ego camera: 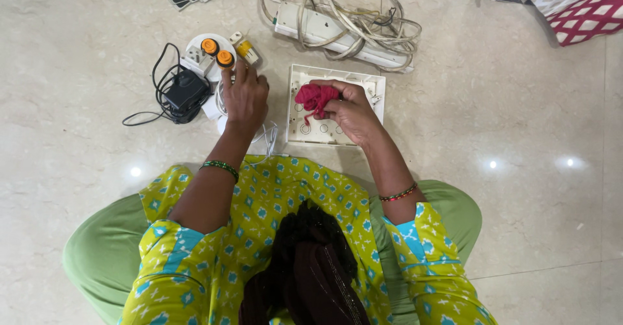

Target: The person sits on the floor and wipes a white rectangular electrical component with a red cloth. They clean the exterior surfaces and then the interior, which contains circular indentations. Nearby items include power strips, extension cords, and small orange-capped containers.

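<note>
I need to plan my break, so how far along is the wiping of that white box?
Nothing looks finished. In hand: the right hand presses a red cloth into the open white box, while the left hand rests on the round white board with orange knobs. The power strip and black adapter lie untouched.

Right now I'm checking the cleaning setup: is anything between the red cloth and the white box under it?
Nothing visible. The right hand presses the red cloth straight onto the white box; the power strip lies apart, beyond its far edge.
</note>
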